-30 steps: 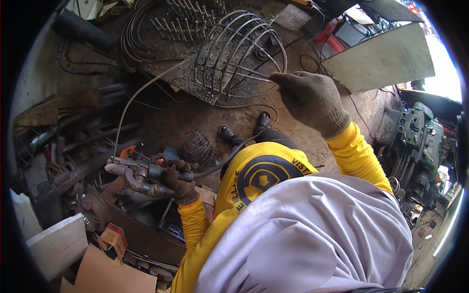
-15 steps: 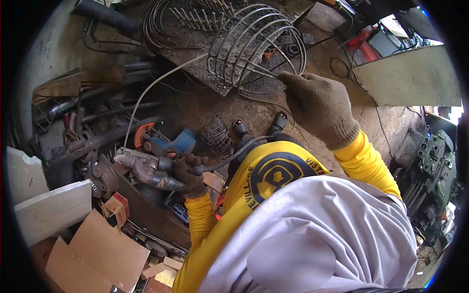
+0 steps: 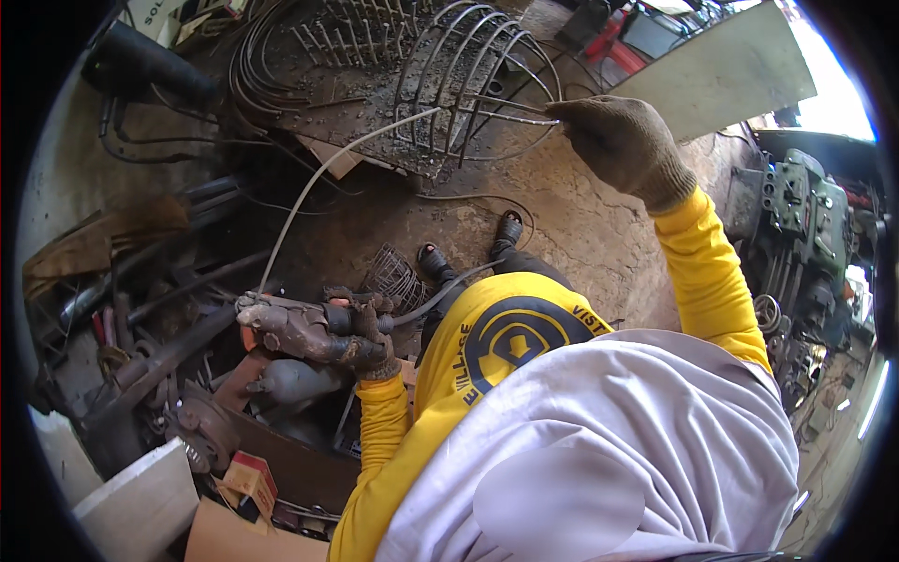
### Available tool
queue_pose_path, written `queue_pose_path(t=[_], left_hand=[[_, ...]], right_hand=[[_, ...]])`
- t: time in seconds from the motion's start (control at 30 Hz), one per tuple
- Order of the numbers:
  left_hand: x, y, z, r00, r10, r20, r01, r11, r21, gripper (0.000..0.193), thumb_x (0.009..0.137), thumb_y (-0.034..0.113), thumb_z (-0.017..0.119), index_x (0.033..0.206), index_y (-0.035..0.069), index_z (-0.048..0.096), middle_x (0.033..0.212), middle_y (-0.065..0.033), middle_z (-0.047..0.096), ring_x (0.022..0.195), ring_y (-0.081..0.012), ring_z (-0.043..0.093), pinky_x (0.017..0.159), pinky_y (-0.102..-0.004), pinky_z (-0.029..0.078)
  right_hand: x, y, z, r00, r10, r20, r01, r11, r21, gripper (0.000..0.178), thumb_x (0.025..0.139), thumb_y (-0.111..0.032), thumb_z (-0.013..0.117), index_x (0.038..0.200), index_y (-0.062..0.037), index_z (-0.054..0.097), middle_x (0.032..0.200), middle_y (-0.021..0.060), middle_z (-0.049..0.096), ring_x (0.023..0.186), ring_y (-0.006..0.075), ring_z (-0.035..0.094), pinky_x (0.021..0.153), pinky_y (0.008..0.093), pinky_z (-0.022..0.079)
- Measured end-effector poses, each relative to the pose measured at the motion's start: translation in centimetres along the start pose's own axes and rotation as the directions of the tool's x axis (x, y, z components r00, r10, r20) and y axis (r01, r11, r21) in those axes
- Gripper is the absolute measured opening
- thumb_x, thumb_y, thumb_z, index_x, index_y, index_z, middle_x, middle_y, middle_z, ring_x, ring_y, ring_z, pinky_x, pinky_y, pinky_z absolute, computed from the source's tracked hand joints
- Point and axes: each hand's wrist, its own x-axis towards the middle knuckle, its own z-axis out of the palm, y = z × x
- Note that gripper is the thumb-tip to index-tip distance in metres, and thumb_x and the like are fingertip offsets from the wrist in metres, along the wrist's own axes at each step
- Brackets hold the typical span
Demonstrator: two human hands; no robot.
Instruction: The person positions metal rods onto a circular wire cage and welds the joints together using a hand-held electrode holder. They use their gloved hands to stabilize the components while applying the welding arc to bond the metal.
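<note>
My gloved left hand (image 3: 376, 348) is wrapped round a worn electrode holder (image 3: 300, 330), with a thick cable running back from it past my legs. From the holder's jaw a long pale welding rod (image 3: 314, 192) curves up and away, its tip among the near bars of a wire cage (image 3: 473, 70). The cage is made of curved metal bars and stands at the edge of a dark metal worktable (image 3: 375, 150). My gloved right hand (image 3: 618, 140) is closed on the ends of two straight bars at the cage's right side.
Upright metal pegs (image 3: 356, 37) and coiled rods (image 3: 257, 70) are on the worktable. A small wire basket (image 3: 395, 278) sits on the floor by my feet. Scrap metal and pipes (image 3: 178, 281) crowd the left. A green machine (image 3: 805, 201) and a pale board (image 3: 702, 75) are at right.
My view has shifted. The welding rod's tip has moved right, from the cage's left edge to between its bars. Both hands keep their grips.
</note>
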Motion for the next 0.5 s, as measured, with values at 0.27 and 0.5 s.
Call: queue_pose_path(t=[0.27, 0.5], left_hand=[[0.0, -0.8, -0.4, 1.000, -0.027, -0.006, 0.027, 0.993, 0.112, 0.032, 0.096, 0.028, 0.073, 0.116, 0.015, 0.052, 0.089, -0.0050, 0.064, 0.072, -0.0178, 0.063, 0.060, -0.0285, 0.050], [0.4, -2.3, -1.2, 1.000, 0.025, 0.011, -0.026, 0.986, 0.163, 0.025, 0.097, 0.026, 0.072, 0.111, 0.012, 0.057, 0.095, -0.0057, 0.066, 0.080, -0.0171, 0.064, 0.065, -0.0270, 0.051]], right_hand=[[0.0, 0.3, -0.6, 0.998, -0.060, -0.015, 0.060, 0.998, -0.004, 0.031, 0.086, -0.005, 0.069, 0.116, -0.0081, 0.074, 0.085, 0.0171, 0.071, 0.076, 0.0357, 0.069, 0.070, 0.0407, 0.057], [-0.2, 1.0, -0.3, 0.998, -0.053, -0.022, 0.053, 0.998, -0.016, 0.030, 0.087, -0.007, 0.068, 0.116, -0.0102, 0.074, 0.090, 0.0164, 0.073, 0.080, 0.0350, 0.071, 0.072, 0.0403, 0.058]])
